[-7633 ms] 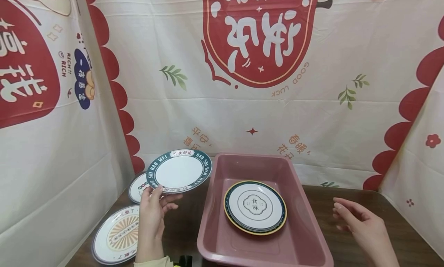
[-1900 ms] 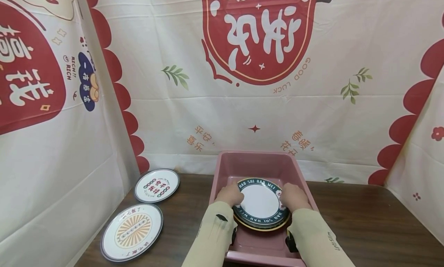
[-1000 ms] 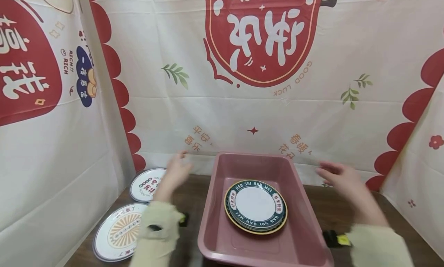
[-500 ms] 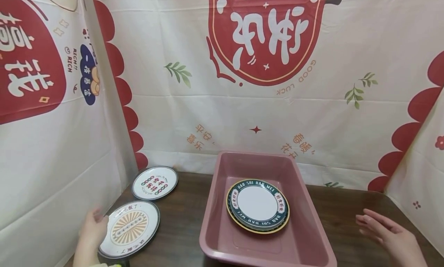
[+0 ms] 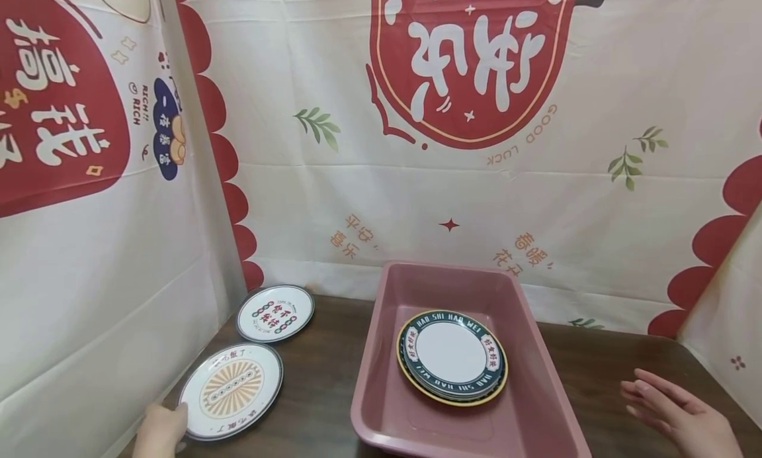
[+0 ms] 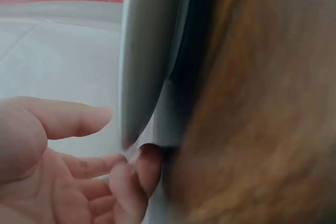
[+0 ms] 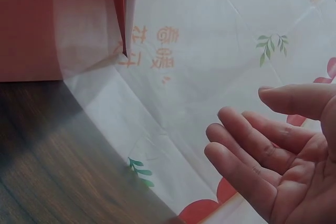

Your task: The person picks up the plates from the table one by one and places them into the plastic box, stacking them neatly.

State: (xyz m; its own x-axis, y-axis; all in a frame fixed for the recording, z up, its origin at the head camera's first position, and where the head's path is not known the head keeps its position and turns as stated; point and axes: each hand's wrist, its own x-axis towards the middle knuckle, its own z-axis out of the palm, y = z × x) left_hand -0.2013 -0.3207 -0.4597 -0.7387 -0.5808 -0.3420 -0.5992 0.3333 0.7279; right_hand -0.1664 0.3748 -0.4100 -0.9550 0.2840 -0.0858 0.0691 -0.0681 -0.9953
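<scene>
A white plate (image 5: 232, 392) with an orange sunburst print lies on the table at left in the head view. At its near left rim is my left hand (image 5: 159, 431). The left wrist view shows the fingertips (image 6: 149, 163) curled under the plate's edge, with the thumb on the other side and a small gap before the plate. Beyond it lies a smaller white plate (image 5: 276, 312) with red lettering. Several stacked plates (image 5: 451, 352), a green-rimmed one on top, sit inside the pink tub (image 5: 366, 392). My right hand (image 5: 684, 412) hovers right of the tub, holding nothing, fingers loosely bent.
Printed white cloth (image 5: 333, 200) hangs behind the table and along both sides. The brown wooden table (image 5: 321, 359) shows between the left plates and the tub, and also right of the tub.
The green-rimmed plate, earlier in my left hand, now lies on the stack in the tub, released by both hands. My left hand has moved to the sunburst plate; the right has withdrawn rightward.
</scene>
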